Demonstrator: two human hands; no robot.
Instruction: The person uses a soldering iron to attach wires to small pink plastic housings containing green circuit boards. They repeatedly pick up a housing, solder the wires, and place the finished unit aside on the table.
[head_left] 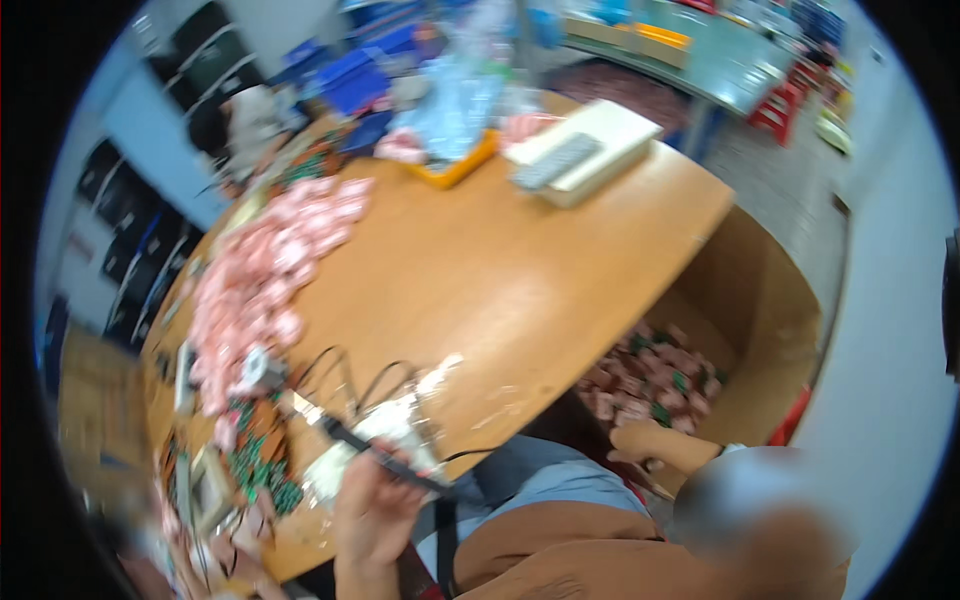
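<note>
Your left hand (378, 505) closes on one black-handled tool (350, 437), pinching it between thumb and fingers, with its pale metal tip aimed up and away to the left. You grip it well behind that tip, probably to keep your fingers off the working end. Under and beyond the tool lies crinkled clear wrapping (405, 425).

Your right hand (640, 442), fingers curled, hangs at the near side of one big carton (770, 270); whether it pinches anything, I cannot tell. The carton likely stands against the table (470, 270) so that hand can reach it easily.

Just past the tool's tip sits one grey-white roll (264, 370). Left of the tip is one heap of green and brown pieces (262, 455); farther ahead spreads one pink heap (270, 260). Both hold too many to count, as does the pink-and-green load (655, 375) inside the carton. Well ahead of both hands are one cream case (610, 150) and one orange tray (455, 176).
</note>
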